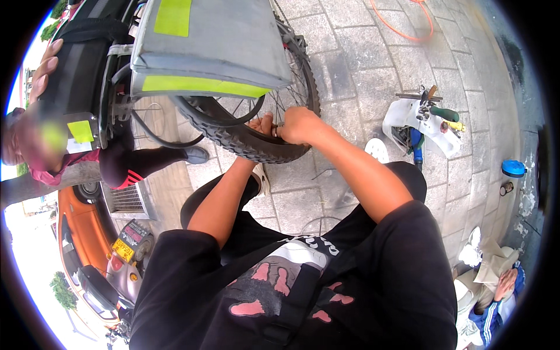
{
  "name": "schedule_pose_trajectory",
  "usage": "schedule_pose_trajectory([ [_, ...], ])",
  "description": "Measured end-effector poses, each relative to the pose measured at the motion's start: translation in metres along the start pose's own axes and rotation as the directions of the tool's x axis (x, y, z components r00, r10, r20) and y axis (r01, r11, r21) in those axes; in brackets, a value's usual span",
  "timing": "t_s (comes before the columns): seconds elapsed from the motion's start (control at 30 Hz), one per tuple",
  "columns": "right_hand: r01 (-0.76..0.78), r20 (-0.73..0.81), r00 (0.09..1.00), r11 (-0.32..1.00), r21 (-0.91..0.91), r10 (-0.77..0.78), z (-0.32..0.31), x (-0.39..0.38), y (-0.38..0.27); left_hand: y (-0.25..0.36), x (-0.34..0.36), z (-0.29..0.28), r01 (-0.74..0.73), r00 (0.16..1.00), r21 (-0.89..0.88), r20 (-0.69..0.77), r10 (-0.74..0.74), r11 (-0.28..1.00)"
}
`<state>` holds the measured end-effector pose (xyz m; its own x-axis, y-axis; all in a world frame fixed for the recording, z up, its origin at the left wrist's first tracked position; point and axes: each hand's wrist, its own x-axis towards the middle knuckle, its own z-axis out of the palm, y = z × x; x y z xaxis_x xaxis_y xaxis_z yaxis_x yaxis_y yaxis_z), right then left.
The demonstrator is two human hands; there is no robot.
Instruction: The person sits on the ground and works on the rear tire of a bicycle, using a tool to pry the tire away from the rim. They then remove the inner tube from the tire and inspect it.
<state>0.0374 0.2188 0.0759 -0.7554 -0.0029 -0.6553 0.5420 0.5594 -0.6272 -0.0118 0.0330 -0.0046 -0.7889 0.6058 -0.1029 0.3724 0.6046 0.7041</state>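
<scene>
A bicycle wheel with a knobby black tire [245, 146] stands before me, under a grey box [204, 41] with yellow-green strips. My right hand [297, 124] is closed at the inner edge of the tire and rim, gripping something small that I cannot make out. My left hand [261, 123] reaches up behind the tire to the same spot, its visible fingers curled beside my right fingertips; what they hold is partly hidden. A curved black tube [169, 141] arches beside the wheel.
A co-worker [122, 163] crouches at left, a hand on the black frame. An orange car [87, 233] and scooter [128, 268] stand behind. A white tool holder [443, 140], orange hose [408, 32] and blue round container [513, 169] lie right. Another person [490, 309] sits at lower right.
</scene>
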Motion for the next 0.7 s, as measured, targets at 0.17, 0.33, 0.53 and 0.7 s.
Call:
schedule_pose_trajectory([
  [0.17, 0.085, -0.143, 0.982, 0.965, -0.249, -0.123, 0.015, 0.022, 0.014, -0.001, 0.002, 0.009, 0.118, 0.991, 0.009, 0.069, -0.119, 0.993],
  [0.33, 0.109, -0.106, 0.984, 0.960, -0.259, -0.141, 0.016, 0.029, 0.017, -0.041, 0.000, 0.029, -0.128, 0.987, 0.228, -0.061, 0.145, 0.965],
  [0.53, 0.096, -0.078, 0.990, 0.961, -0.259, -0.120, 0.016, 0.033, 0.026, -0.016, -0.007, 0.021, -0.285, 0.901, 0.634, -0.079, 0.427, 0.719],
  [0.7, 0.114, -0.053, 0.990, 0.958, -0.264, -0.132, 0.016, 0.033, 0.027, -0.027, -0.001, 0.020, -0.294, 0.895, 0.614, -0.092, 0.437, 0.732],
])
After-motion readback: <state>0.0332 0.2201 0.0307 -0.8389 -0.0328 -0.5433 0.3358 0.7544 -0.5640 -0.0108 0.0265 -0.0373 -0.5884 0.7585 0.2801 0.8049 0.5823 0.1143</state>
